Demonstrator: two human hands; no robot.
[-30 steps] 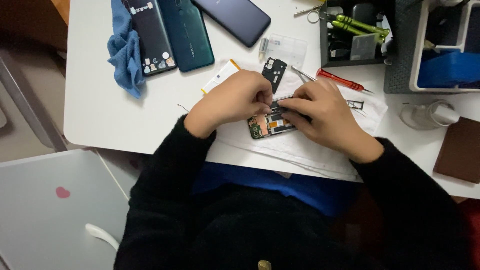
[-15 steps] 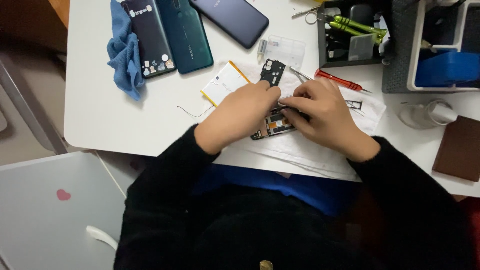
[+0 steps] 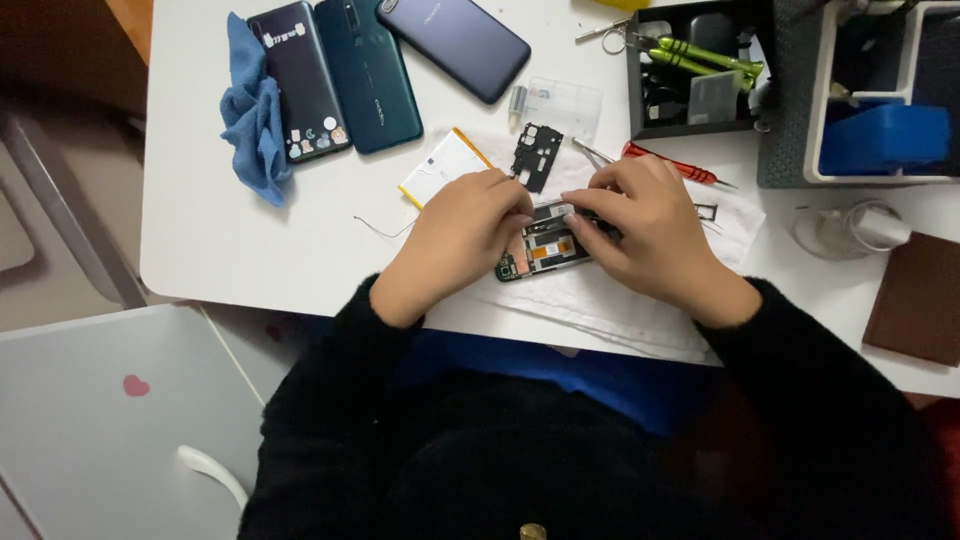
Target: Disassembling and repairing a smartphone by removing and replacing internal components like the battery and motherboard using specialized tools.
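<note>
An opened phone [image 3: 540, 250] with its circuit boards bare lies on a white cloth [image 3: 620, 300] at the table's near edge. My left hand [image 3: 455, 240] grips its left end, fingers curled over the top. My right hand [image 3: 650, 230] holds the right end, fingertips pressed on the upper edge. A small black cover plate [image 3: 536, 155] lies just beyond my hands, beside a flat battery [image 3: 440, 168] with a yellow rim. A red screwdriver [image 3: 675, 163] rests behind my right hand.
Three phones lie face down at the back: a black one [image 3: 298, 80], a dark green one [image 3: 368, 75], a dark blue one [image 3: 455, 45]. A blue cloth [image 3: 255, 120] sits to their left. A black tool tray [image 3: 695, 70], a grey organiser [image 3: 860, 95] and a brown wallet [image 3: 915, 298] stand on the right.
My left hand has slid left along the phone, uncovering more of the battery and the cover plate. The right hand stays on the phone's right end.
</note>
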